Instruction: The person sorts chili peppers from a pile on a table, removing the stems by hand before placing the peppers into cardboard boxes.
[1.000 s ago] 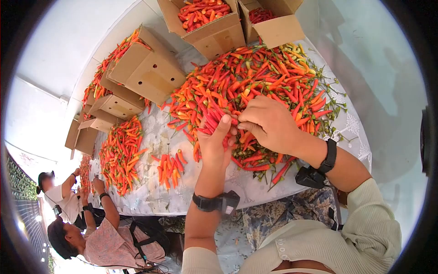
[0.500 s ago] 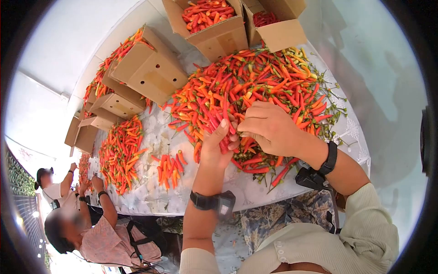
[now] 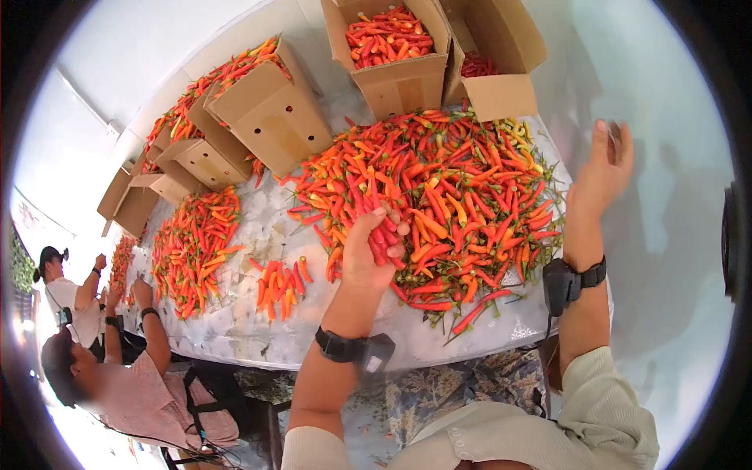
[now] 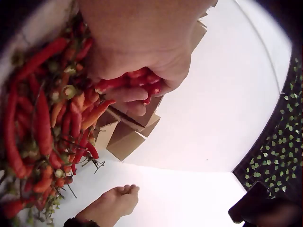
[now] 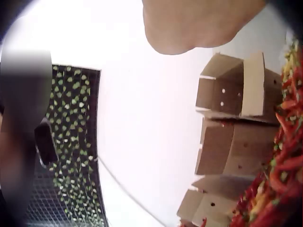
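Note:
The left hand grips several red chilies, thumb across them, over the near side of a big chili pile. In the left wrist view its fingers curl round the red chilies. Past the table's right edge the right hand is raised, away from the pile, fingers upward and somewhat bent; no chili shows in it. Only the heel of that hand shows in the right wrist view. Green stems lie along the pile's right and near edges.
Open cardboard boxes with chilies line the table's far side. A small chili group and a larger heap lie left on the table. Two people work at the left. A wall stands at the right.
The right hand has left the chilies beside the left hand and moved right and up, beyond the table edge. The left hand still grips its chilies. The head view has shifted slightly.

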`<state>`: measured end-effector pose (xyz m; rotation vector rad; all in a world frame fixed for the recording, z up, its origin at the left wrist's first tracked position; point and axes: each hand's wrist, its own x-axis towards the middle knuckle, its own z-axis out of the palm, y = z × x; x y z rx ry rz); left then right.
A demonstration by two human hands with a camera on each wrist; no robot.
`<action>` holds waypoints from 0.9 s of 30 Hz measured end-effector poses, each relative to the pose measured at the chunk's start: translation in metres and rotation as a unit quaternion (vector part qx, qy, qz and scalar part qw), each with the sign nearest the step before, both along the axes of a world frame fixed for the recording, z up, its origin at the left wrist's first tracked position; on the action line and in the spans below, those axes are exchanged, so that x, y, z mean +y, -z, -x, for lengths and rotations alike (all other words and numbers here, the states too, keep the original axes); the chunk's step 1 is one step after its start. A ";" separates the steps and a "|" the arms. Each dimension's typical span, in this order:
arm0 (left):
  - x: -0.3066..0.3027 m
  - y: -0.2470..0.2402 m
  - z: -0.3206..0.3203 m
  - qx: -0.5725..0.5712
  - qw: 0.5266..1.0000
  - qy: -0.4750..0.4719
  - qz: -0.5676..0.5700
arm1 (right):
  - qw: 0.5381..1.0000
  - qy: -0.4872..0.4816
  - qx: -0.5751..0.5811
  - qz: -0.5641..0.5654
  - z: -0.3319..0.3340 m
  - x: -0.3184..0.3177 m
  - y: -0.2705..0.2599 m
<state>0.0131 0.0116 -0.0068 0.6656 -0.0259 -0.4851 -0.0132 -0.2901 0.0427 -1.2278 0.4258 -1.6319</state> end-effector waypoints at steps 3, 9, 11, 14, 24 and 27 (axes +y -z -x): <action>0.001 0.003 -0.001 -0.003 1.000 0.026 0.008 | 0.990 0.107 0.090 0.000 -0.001 -0.027 0.012; 0.002 0.001 0.000 -0.038 0.999 0.031 -0.003 | 0.946 0.065 0.219 0.232 -0.010 0.004 0.025; 0.001 -0.003 0.001 -0.052 0.998 0.008 -0.014 | 0.912 -0.169 0.293 0.232 -0.013 0.030 0.033; -0.001 -0.011 0.005 -0.075 0.996 -0.046 -0.035 | 0.773 -0.305 0.367 0.417 -0.011 0.062 0.047; -0.034 -0.065 0.024 -0.345 0.882 -0.204 -0.248 | 0.756 -0.252 0.427 0.427 -0.010 0.074 0.063; -0.061 -0.114 0.035 -0.466 0.801 -0.255 -0.278 | 0.772 -0.255 0.410 0.413 -0.008 0.073 0.064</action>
